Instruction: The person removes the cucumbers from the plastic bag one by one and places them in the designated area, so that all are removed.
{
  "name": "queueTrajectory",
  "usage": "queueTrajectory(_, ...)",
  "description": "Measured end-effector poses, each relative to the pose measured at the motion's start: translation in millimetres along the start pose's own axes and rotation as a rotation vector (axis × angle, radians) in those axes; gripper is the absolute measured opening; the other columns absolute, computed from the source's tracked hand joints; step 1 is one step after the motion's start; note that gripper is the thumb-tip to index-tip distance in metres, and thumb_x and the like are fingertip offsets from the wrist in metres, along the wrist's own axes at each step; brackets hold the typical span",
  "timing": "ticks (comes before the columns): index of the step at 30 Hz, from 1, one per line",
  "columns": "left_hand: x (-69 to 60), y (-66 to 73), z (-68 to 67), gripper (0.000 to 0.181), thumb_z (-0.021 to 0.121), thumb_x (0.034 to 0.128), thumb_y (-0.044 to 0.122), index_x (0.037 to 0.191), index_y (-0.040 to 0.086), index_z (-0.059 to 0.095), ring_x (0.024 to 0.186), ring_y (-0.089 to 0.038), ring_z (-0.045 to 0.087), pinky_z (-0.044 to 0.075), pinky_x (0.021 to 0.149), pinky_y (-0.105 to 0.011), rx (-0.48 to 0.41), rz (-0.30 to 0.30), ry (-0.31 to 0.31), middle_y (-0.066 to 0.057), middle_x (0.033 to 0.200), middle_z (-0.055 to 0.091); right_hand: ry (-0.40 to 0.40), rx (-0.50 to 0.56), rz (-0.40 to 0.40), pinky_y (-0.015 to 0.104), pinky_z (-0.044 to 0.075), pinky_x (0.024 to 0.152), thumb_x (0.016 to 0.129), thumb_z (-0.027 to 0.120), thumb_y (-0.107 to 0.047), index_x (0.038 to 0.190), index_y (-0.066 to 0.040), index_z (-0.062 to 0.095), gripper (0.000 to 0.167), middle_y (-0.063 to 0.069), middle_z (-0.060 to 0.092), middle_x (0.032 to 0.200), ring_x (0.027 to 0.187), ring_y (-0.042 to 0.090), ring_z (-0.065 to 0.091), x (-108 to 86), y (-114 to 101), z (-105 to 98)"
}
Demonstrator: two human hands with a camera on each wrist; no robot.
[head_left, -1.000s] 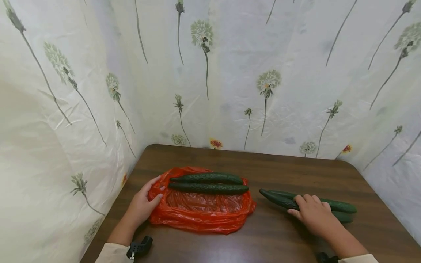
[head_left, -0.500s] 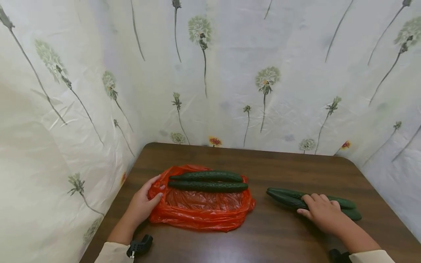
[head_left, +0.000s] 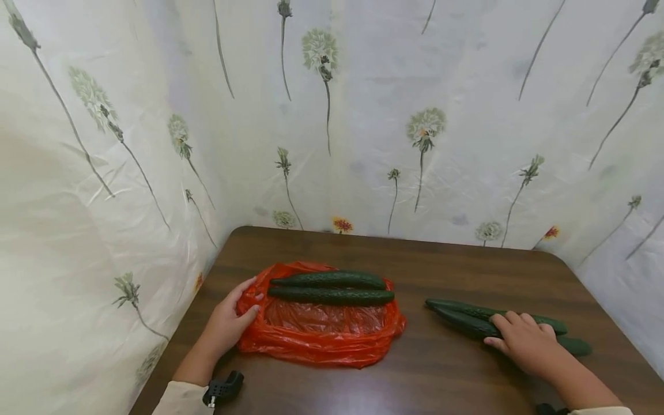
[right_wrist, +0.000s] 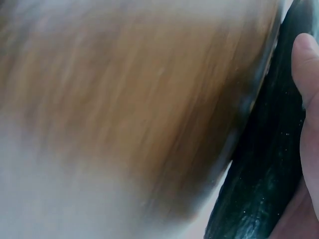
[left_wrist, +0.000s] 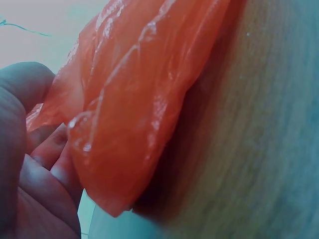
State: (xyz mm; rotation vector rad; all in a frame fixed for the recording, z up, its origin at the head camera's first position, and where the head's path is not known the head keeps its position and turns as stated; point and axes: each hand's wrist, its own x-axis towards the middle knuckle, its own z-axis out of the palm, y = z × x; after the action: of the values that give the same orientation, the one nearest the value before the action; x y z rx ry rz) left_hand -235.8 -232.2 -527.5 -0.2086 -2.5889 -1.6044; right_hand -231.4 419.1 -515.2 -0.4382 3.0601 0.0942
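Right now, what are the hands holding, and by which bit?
The left hand pinches the red bag by its left edge; the right hand grips the nearer loose cucumber around its middle.

I see a red bag point(head_left: 321, 349), dark green cucumbers point(head_left: 332, 296) and a brown, wood-grained table point(head_left: 425, 383). My sleeves point(head_left: 178, 399) are cream, my wristbands point(head_left: 223, 389) black; the whitish cloth point(head_left: 363, 115) carries green dandelions point(head_left: 320, 49) and red-yellow flowers point(head_left: 342, 225).

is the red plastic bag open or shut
Open: in the head view, the red plastic bag lies with its rim spread wide, showing two cucumbers inside; the left hand holds its edge.
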Motion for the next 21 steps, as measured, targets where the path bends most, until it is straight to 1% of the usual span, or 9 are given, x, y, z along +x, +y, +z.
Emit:
queueTrajectory(2,1.3,0.8,0.3,0.062,0.072,0.1003,0.019,0.156,0.029,0.047,0.125,-0.029,0.064,0.054,0.105,-0.048,0.003,-0.001,0.006,-0.013,0.149,0.058,0.030,-0.032,-0.013,0.031,0.028,0.052,0.098,0.050,-0.072,0.126,-0.022,0.060,0.058,-0.011,0.052,0.094,0.071,0.012,0.036,-2.2,2.5,1.5)
queueTrajectory(5,2.1,1.1,0.1,0.062,0.072,0.0997,0.018,0.156,0.029,0.047,0.124,-0.028,0.065,0.055,0.104,-0.047,0.003,-0.005,0.005,-0.013,0.147,0.060,0.047,-0.060,-0.022,0.032,0.027,0.053,0.098,0.050,-0.071,0.125,-0.023,0.060,0.056,-0.012,0.051,0.094,0.072,0.013,0.036,-4.8,3.2,3.4)
queueTrajectory(8,2.3,0.3,0.9,0.062,0.072,0.0999,0.018,0.156,0.028,0.047,0.125,-0.029,0.064,0.055,0.104,-0.046,-0.005,0.003,0.003,-0.013,0.148,0.059,0.042,-0.064,-0.013,0.034,0.027,0.055,0.099,0.049,-0.071,0.125,-0.023,0.059,0.055,-0.011,0.049,0.094,0.073,0.014,0.036,-5.4,2.7,3.1)
queueTrajectory(11,2.8,0.1,1.2,0.062,0.072,0.1001,0.018,0.156,0.028,0.047,0.127,-0.029,0.064,0.054,0.105,-0.047,-0.005,0.020,0.007,-0.014,0.148,0.059,0.037,-0.060,-0.006,0.034,0.026,0.055,0.099,0.052,-0.068,0.126,-0.022,0.058,0.053,-0.010,0.047,0.092,0.073,0.015,0.035,-5.2,1.0,2.1)
queueTrajectory(14,3.0,1.0,0.5,0.062,0.072,0.0999,0.017,0.156,0.028,0.048,0.128,-0.030,0.063,0.053,0.106,-0.049,0.002,0.023,0.010,-0.014,0.148,0.059,0.030,-0.066,-0.008,0.032,0.026,0.054,0.099,0.055,-0.066,0.125,-0.022,0.059,0.051,-0.009,0.045,0.091,0.070,0.015,0.033,-5.2,-1.0,1.2)
queueTrajectory(17,2.6,1.7,0.0,0.062,0.072,0.0998,0.017,0.156,0.028,0.047,0.129,-0.031,0.062,0.052,0.107,-0.052,0.015,0.015,0.008,-0.014,0.150,0.058,0.015,-0.065,-0.010,0.032,0.026,0.053,0.099,0.055,-0.064,0.125,-0.022,0.058,0.050,-0.007,0.046,0.092,0.070,0.015,0.033,-6.0,-2.6,0.6)
queueTrajectory(21,2.4,1.7,0.3,0.062,0.072,0.0999,0.018,0.156,0.027,0.047,0.131,-0.033,0.061,0.051,0.108,-0.054,0.029,0.013,0.007,-0.015,0.152,0.056,0.004,-0.063,0.006,0.032,0.027,0.054,0.098,0.056,-0.066,0.129,-0.023,0.059,0.054,-0.007,0.050,0.096,0.071,0.014,0.036,-6.3,-3.2,0.3)
